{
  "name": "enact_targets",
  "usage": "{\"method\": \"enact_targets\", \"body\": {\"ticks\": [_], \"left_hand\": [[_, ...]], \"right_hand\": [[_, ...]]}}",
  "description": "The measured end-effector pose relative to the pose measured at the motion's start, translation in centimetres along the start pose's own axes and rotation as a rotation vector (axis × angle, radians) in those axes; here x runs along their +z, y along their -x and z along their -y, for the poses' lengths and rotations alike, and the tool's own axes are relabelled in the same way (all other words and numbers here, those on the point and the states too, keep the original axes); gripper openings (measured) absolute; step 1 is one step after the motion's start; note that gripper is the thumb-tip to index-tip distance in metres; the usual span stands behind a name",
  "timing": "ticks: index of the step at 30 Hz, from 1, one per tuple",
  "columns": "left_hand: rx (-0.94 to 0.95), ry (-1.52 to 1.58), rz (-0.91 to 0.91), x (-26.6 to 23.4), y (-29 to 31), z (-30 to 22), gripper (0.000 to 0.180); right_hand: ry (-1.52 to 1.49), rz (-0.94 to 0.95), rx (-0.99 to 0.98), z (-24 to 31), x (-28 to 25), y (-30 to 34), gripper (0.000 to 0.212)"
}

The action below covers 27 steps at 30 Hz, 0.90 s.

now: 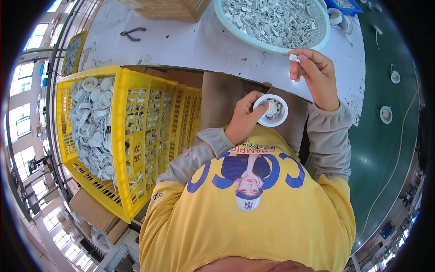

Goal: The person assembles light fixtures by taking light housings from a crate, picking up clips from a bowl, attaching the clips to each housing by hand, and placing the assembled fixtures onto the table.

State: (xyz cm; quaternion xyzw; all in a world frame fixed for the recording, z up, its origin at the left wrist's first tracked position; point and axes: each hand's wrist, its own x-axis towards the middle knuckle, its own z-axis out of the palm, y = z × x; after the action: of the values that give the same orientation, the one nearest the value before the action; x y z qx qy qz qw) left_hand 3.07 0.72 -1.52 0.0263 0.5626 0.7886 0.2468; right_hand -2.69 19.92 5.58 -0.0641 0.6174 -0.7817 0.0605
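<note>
My left hand (244, 119) grips a round white LED downlight (283, 110) in front of my chest, its thumb over the open face. Inside the ring show a circuit board and small yellowish LEDs. Raised to the right, near the table edge, my right hand (318, 78) pinches a small white plastic piece (294, 58) between thumb and fingers. Just beyond it stands a pale green basin (253, 44) heaped with similar-looking small white pieces (272, 22).
To the left, a yellow crate (118, 136) holds many white round lights (93, 122). On the white table (181, 52) lie pliers (132, 34) and a cardboard box (170, 9). Loose round lights (386, 114) lie on the green floor (376, 149) at right.
</note>
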Motion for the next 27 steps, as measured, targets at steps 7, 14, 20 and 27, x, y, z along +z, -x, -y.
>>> {"method": "enact_targets", "body": {"ticks": [7, 14, 20, 27], "left_hand": [[0.035, -0.026, 0.026, 0.1, 0.1, -0.2, 0.012], [0.058, 0.0, 0.058, -0.1, 0.1, 0.0, 0.009], [0.034, 0.123, 0.173, 0.1, 0.5, -0.5, 0.009], [0.021, 0.141, 0.188, -0.3, 0.4, 0.4, 0.012]], "right_hand": [[0.241, -0.1, -0.191, 0.4, 2.2, 2.4, 0.018], [0.325, -0.066, -0.273, -0.4, 1.7, 3.1, 0.017], [0.667, 0.248, 0.071, -1.6, 0.6, 3.4, 0.012], [0.04, 0.21, 0.345, -4.8, 0.2, 5.2, 0.013]]}}
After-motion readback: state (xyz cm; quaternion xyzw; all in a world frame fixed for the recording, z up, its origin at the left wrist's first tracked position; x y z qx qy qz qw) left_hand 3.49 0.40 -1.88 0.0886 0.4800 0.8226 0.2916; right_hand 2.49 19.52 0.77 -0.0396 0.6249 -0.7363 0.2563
